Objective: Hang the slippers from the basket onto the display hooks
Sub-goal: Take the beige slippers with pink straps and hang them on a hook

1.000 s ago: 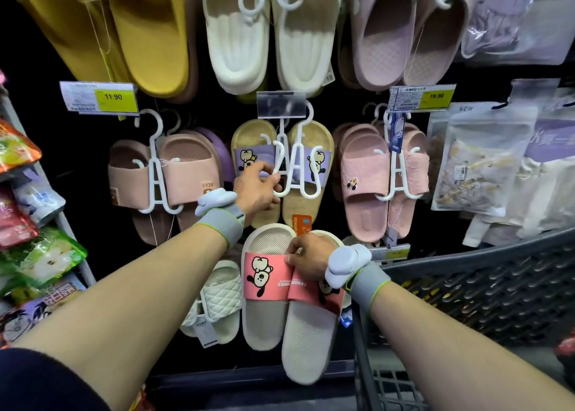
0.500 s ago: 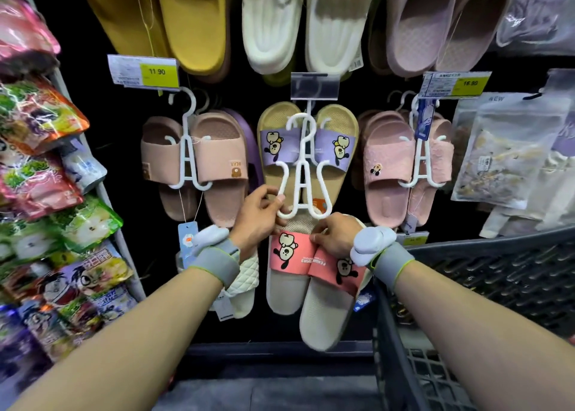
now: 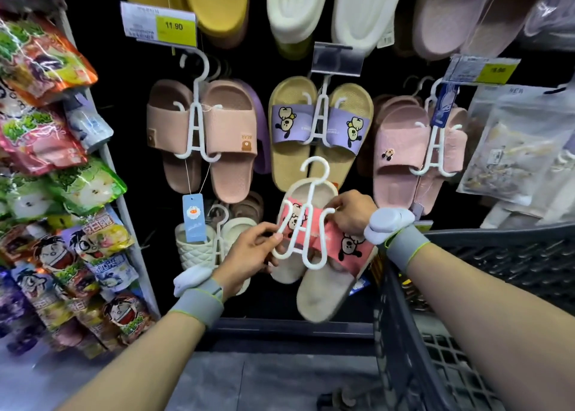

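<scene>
Left hand (image 3: 249, 255) fingertips pinch lower left loop of white plastic hanger (image 3: 303, 224). Right hand (image 3: 351, 213) fingers curled, gripping pink-strap slippers (image 3: 323, 273) at hanger's 3 o'clock arm. Hanger lies in front of the pink straps, hook up at 12, free of any display hook. Pair sits below the purple-strap slippers (image 3: 320, 130), at their 6 o'clock. Grey basket (image 3: 485, 286) at 3 o'clock of the hands. Beige slippers (image 3: 205, 136) hang at 10, snack bags (image 3: 49, 161) far at 9.

Hanging rows of foam slippers (image 3: 298, 136) crowd the frame's centre. Snack packets (image 3: 56, 177) block the left and a dark plastic basket (image 3: 497, 255) the lower right; dark gaps between rows stay open.
</scene>
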{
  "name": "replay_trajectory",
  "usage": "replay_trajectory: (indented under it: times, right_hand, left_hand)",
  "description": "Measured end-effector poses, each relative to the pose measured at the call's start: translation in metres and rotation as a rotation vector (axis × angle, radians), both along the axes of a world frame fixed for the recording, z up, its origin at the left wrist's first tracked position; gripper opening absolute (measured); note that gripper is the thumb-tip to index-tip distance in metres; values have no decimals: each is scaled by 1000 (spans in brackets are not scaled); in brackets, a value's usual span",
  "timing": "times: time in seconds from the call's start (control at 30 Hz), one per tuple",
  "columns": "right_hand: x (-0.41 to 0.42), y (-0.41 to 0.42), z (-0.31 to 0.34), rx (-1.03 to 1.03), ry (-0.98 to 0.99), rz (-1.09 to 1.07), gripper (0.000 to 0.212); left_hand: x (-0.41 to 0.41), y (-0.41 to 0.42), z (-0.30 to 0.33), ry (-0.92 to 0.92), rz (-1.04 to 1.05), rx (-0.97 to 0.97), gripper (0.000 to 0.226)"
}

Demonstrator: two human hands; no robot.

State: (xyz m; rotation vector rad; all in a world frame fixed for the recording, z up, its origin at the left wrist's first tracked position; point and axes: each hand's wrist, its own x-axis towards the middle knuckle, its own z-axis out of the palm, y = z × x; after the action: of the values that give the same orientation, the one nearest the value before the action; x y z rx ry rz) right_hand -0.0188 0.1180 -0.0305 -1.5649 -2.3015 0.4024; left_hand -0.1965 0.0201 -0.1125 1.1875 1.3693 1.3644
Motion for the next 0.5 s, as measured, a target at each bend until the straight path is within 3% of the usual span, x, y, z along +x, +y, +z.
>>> replay_trajectory:
  times: [0.5]
  right_hand:
    - [-4,7,-3,-159,202,-128,28]
  left_hand:
    - [-9,-7,-24,46,-105,-166,8]
